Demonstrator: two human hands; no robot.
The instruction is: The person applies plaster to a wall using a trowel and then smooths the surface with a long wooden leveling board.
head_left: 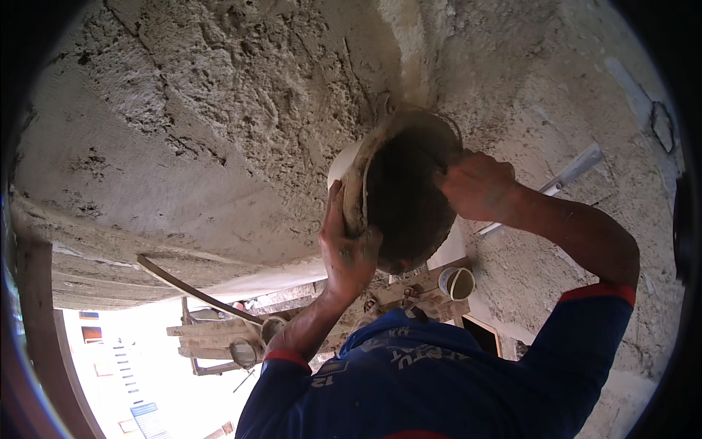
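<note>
A mortar-smeared bucket (354, 179), pale on the outside and dark within, is held up against the rough wall with its mouth tipped toward me. My left hand (349, 252) grips its near left rim, thumb at the edge and fingers along the side. At the right of the mouth, my right hand (477, 186) is closed in a fist, partly inside the opening. Whatever it holds is lost in the bucket's shadow. How full the bucket is, I cannot tell.
Rough, partly plastered wall (278, 95) surrounds the bucket. Below are scaffold planks (212, 335), with my feet on them. A white bucket (458, 284) and other pails (244, 353) are there. A wooden pole (194, 291) slants at left; a pale straight bar (574, 170) lies right.
</note>
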